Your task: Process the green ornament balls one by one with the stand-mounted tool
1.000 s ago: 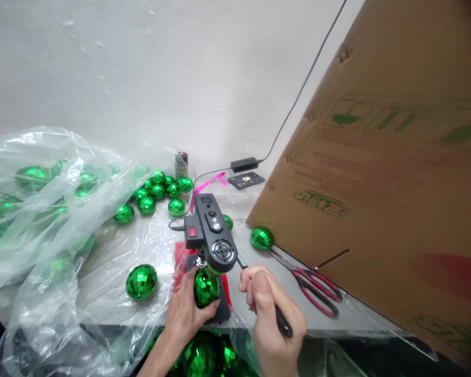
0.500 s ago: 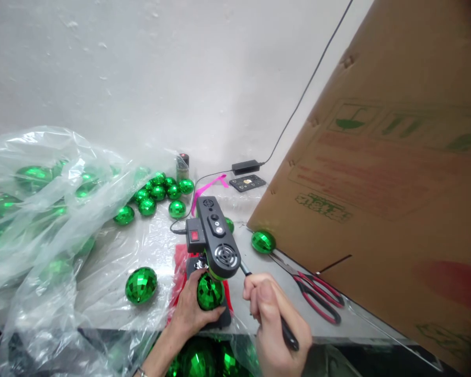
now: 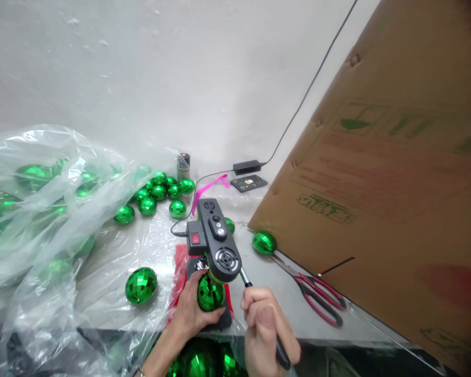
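Observation:
My left hand (image 3: 193, 303) curls its fingers and thumb around a shiny green faceted ball (image 3: 211, 294). The ball sits under the front end of a black tabletop machine (image 3: 219, 238) with a red switch. The machine's head hides the top of the ball. In a closed fist, my right hand (image 3: 267, 327) grips the black-handled lever (image 3: 283, 355) on the machine's right side. Red film (image 3: 179, 269) lies beneath the machine's base.
Another green ball (image 3: 141, 285) lies to the left, near a clear plastic bag (image 3: 43, 209) with more balls. Red-handled scissors (image 3: 320, 298) lie right, against a leaning cardboard box (image 3: 377, 199). Behind are a power adapter (image 3: 247, 167) and a dark flat object (image 3: 248, 183).
My right hand has moved slightly down and left with the lever. My left hand and the ball stay under the machine's head.

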Demonstrator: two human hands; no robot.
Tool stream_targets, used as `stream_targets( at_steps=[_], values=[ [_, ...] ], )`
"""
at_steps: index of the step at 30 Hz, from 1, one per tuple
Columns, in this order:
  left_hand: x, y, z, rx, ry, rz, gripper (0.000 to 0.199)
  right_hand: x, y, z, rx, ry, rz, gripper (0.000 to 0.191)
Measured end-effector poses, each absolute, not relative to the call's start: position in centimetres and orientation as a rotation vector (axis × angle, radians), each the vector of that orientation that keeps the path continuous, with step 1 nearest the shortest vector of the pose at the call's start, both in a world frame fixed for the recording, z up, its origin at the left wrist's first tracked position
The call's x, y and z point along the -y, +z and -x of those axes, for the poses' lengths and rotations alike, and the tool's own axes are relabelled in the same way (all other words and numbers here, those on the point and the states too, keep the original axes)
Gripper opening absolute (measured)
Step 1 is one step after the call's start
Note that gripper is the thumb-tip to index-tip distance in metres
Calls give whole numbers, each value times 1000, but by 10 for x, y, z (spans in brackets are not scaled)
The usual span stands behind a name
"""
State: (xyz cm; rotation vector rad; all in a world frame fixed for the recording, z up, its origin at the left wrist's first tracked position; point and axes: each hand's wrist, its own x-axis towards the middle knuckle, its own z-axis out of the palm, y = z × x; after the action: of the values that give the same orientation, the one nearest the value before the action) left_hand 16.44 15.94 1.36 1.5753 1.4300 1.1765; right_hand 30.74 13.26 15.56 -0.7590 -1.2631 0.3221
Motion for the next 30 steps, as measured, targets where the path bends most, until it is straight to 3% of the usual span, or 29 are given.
stream_targets(
  at_steps=[30],
  values=[
    [-161, 12, -166, -1438, 1193, -1605, 91, -138, 145, -312, 1310, 238, 770, 44]
  ],
)
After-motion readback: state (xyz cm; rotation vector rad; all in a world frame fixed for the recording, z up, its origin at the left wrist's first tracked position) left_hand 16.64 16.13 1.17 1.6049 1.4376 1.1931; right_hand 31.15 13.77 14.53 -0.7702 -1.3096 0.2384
